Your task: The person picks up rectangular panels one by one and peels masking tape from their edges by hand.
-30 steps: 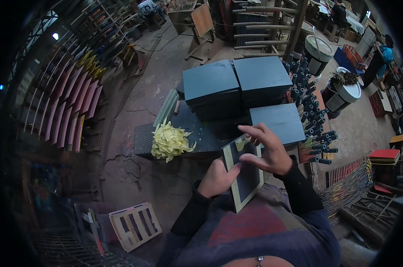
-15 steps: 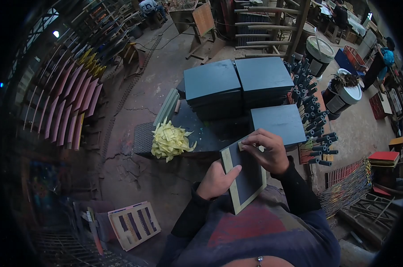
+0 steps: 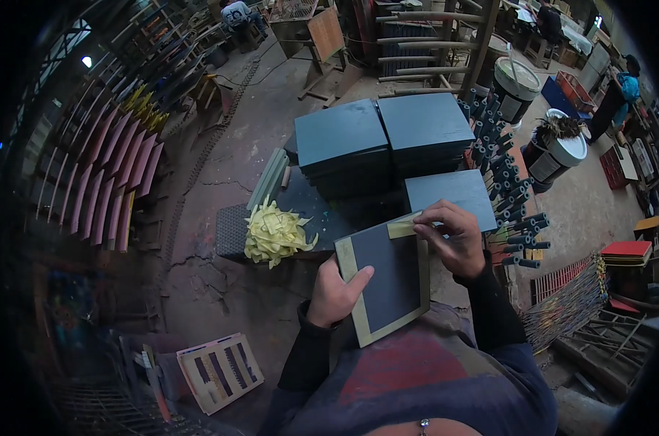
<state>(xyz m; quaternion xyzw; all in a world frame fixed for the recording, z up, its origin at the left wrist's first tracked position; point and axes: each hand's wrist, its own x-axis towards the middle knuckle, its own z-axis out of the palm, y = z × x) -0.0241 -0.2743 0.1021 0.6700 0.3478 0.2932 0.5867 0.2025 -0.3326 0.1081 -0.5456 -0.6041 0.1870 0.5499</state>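
My left hand [image 3: 336, 291] grips a dark grey panel [image 3: 389, 280] by its left edge, thumb on the face. Pale yellow masking tape [image 3: 358, 305] borders the panel on its left, right and bottom edges. At the upper right corner my right hand [image 3: 451, 236] pinches a short strip of the same tape [image 3: 400, 229], which lifts off the face. The left part of the top edge shows no tape. A heap of crumpled yellow tape [image 3: 277, 234] lies at the table's front left.
Stacks of dark panels [image 3: 342, 136] stand on the dark table [image 3: 344, 224], with a lower stack [image 3: 453, 195] nearer me. Many dark tubes [image 3: 515, 211] stick up at right. Buckets [image 3: 555, 152] stand beyond. A rack of pink panels [image 3: 115, 171] is at left. Other people work far back.
My right hand has moved right and slightly up, pulling the tape strip along the top edge. The panel has turned to show more of its face.
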